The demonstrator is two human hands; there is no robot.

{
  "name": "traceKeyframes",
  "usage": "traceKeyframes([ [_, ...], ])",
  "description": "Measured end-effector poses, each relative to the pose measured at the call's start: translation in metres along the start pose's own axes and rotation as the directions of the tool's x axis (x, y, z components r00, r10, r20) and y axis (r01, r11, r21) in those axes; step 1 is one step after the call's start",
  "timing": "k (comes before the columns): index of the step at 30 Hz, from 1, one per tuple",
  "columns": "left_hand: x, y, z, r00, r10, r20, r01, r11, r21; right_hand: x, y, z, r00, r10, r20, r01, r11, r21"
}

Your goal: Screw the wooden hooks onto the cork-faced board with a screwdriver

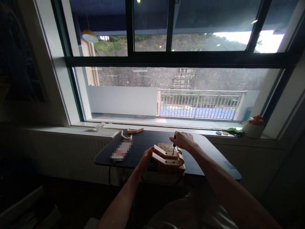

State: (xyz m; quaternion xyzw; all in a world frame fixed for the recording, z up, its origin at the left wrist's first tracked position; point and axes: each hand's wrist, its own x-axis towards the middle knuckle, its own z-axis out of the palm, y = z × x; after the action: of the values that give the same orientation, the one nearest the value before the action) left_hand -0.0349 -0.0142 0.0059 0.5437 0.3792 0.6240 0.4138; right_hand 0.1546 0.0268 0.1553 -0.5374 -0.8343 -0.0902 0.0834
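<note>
My right hand (184, 140) is closed around the dark handle of a screwdriver (173, 149), held upright. Its tip meets a bent wooden piece (169, 161), light in colour, with two arms and several dark holes or screws along them. At the left end of this piece, my left hand (146, 159) grips one arm, its fingers partly hidden. Under and behind the wood lies a brown textured block or pad (166, 147), close to the table's front edge.
On the dark table (145, 143) lie two more bent wooden pieces (135, 130) at the back left. A blurred-out flat object (121, 151) lies before them, a cable hanging below. A white container (253, 127) and small items stand on the windowsill (205, 127) beneath a large window.
</note>
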Motion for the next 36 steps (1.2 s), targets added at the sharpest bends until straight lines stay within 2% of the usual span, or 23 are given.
traceKeyframes([
  [5, 0.001, -0.004, -0.001, 1.000, 0.001, 0.003, -0.001, 1.000, -0.016, 0.004, 0.002, -0.003, 0.995, -0.098, 0.013, 0.098, 0.995, 0.007],
  [11, 0.003, -0.006, -0.002, 1.000, -0.006, -0.002, 0.006, 1.000, -0.023, 0.008, 0.003, 0.011, 0.999, -0.011, 0.049, 0.011, 1.000, -0.004],
  [15, -0.001, 0.001, 0.001, 1.000, 0.011, -0.005, -0.011, 1.000, -0.017, 0.005, 0.002, 0.007, 0.999, 0.003, 0.040, -0.003, 1.000, -0.020],
  [20, -0.003, 0.009, 0.005, 0.999, 0.018, 0.031, -0.017, 0.999, -0.027, 0.003, 0.006, -0.007, 0.995, -0.084, 0.052, 0.085, 0.996, -0.025],
  [23, -0.001, 0.005, 0.004, 1.000, -0.004, 0.006, 0.004, 1.000, -0.020, 0.004, 0.009, -0.006, 0.988, -0.140, 0.071, 0.142, 0.990, -0.017],
  [26, 0.002, -0.002, 0.000, 1.000, -0.015, -0.019, 0.014, 1.000, -0.027, 0.007, 0.008, 0.002, 0.990, -0.115, 0.079, 0.117, 0.993, -0.017],
  [30, 0.002, -0.004, -0.002, 1.000, -0.022, 0.001, 0.022, 1.000, -0.021, 0.008, 0.004, 0.009, 0.997, -0.036, 0.068, 0.038, 0.999, -0.032],
  [36, -0.003, 0.008, 0.004, 1.000, -0.004, 0.007, 0.004, 1.000, -0.011, 0.004, 0.006, -0.009, 0.994, -0.053, 0.091, 0.058, 0.997, -0.049],
])
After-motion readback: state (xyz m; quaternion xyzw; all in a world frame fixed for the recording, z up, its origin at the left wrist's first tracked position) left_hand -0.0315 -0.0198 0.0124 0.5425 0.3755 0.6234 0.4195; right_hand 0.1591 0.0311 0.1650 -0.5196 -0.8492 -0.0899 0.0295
